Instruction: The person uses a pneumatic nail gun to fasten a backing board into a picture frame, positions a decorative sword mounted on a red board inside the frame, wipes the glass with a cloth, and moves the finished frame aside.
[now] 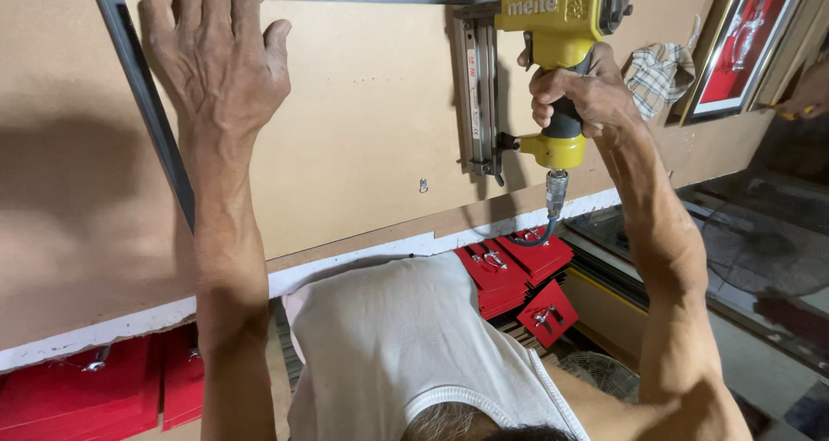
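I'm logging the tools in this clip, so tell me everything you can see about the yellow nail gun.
The yellow nail gun is a pneumatic tool with a glossy yellow body, a black grip and a long grey metal magazine running down its side. The right hand is wrapped around the grip. Its nose points at the far edge of the dark grey frame, over the brown backing board. A metal fitting under the handle joins a dark air hose.

A tan desk [78,234] with a white front edge carries a frame [138,78] lying face down, its brown backing board [363,121] showing, a folded checked cloth [661,74] beyond it
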